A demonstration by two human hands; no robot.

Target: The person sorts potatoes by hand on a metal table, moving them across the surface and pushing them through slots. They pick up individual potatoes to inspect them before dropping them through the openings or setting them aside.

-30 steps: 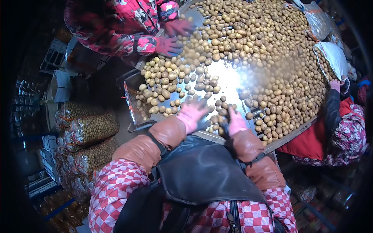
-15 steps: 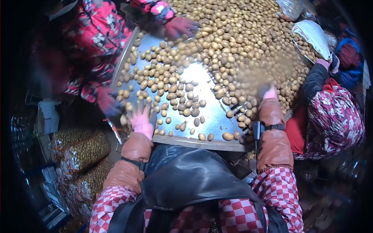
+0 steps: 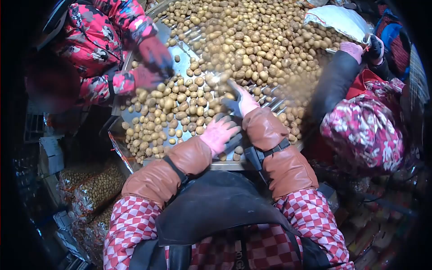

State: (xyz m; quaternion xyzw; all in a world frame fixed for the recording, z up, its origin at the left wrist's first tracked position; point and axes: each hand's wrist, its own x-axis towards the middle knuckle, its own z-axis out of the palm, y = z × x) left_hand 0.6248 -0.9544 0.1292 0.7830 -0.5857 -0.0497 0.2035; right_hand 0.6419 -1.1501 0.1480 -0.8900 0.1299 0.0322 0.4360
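Across the metal table [image 3: 227,165] potatoes [image 3: 252,40] lay heaped, and I saw the left hand [image 3: 219,132] spread wide near its edge, the right hand [image 3: 246,101] open among them.

A single camera, worn on the person's head, looks forward and steeply down onto the metal tabletop [image 3: 225,164] from its near edge. The lens is very wide, bending the scene and darkening the corners. It sits close: the wearer's own body [image 3: 216,211] fills the frame below the tabletop, with the left hand [image 3: 219,132] and right hand [image 3: 245,101] just over that edge. The tabletop's far end runs out at the top; a co-worker [image 3: 103,49] stands at its left side, another person [image 3: 364,121] at its right
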